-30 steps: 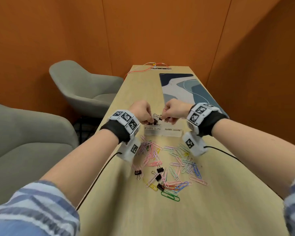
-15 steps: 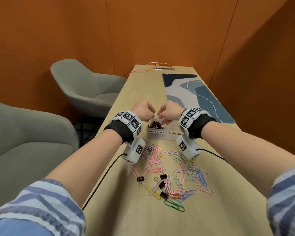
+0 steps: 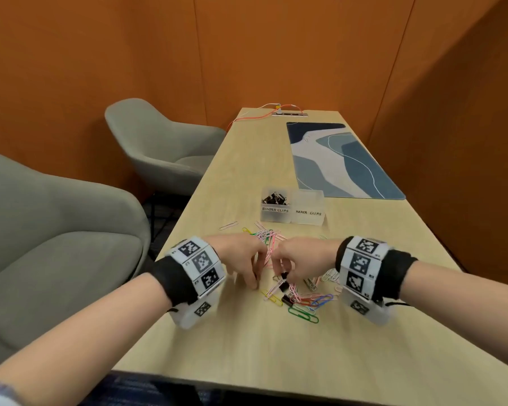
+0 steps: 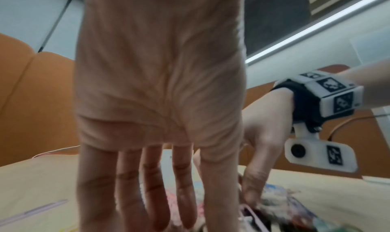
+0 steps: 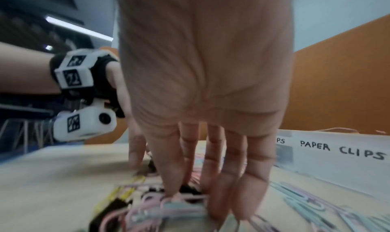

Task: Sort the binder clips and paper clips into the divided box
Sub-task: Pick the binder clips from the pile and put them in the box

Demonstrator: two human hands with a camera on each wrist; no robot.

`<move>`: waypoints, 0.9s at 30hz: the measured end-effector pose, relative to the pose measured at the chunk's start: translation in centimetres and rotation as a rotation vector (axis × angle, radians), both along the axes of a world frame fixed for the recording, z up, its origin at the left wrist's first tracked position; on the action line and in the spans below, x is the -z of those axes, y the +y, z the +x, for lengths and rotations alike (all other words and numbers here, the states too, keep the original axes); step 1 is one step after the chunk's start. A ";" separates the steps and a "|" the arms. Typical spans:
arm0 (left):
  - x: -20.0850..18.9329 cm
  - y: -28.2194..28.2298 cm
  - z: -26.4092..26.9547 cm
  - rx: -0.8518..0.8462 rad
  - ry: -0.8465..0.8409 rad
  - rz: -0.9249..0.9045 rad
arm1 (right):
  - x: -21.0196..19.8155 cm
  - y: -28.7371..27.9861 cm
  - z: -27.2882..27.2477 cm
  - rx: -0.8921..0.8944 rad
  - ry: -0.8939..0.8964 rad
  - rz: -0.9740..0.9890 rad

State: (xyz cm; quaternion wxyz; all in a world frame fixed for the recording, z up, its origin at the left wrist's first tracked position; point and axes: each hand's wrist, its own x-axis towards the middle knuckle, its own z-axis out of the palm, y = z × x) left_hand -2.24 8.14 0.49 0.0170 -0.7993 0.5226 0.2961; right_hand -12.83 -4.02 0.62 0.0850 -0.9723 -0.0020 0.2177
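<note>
The clear divided box (image 3: 292, 219) stands mid-table, labelled BINDER CLIPS and PAPER CLIPS. Several black binder clips (image 3: 274, 198) lie in its left compartment; I see nothing in the right one. A pile of coloured paper clips (image 3: 305, 303) with a few black binder clips (image 3: 288, 300) lies in front of it. Both hands reach down into this pile. My left hand (image 3: 255, 281) has straight fingers (image 4: 152, 185) touching the table. My right hand (image 3: 288, 273) has its fingertips (image 5: 171, 190) on a black binder clip (image 3: 283, 277), thumb apart from the index finger.
A blue patterned desk mat (image 3: 343, 159) lies behind the box on the right. A single paper clip (image 3: 228, 225) sits near the table's left edge. Two grey chairs (image 3: 165, 148) stand to the left. A power strip with orange cable (image 3: 288, 113) is at the far end.
Both hands have left the box's binder clip compartment and come back toward me, down onto the pile. They no longer hold binder clips.
</note>
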 end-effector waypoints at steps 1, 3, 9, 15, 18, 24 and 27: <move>0.4 0.0 -0.2 0.015 -0.020 -0.016 | 0.3 0.2 -0.1 -0.015 -0.036 -0.004; 0.8 0.0 -0.4 0.054 -0.077 -0.056 | 0.7 0.4 -0.1 -0.010 -0.087 -0.003; 0.2 -0.1 0.0 0.040 -0.075 -0.109 | 1.1 0.5 -0.3 0.008 -0.122 -0.027; -0.6 0.3 -0.2 0.072 -0.095 -0.200 | 0.7 -0.5 -1.0 0.027 -0.094 0.046; -0.3 0.2 -1.4 0.098 -0.080 -0.241 | 0.5 -1.2 -1.2 0.063 -0.112 0.060; 0.8 -0.9 -3.3 0.107 -0.139 -0.267 | 0.4 -2.2 -1.9 0.205 -0.224 0.116; 1.4 -1.0 -3.5 0.112 -0.218 -0.315 | -0.1 -2.4 -2.6 0.227 -0.263 0.071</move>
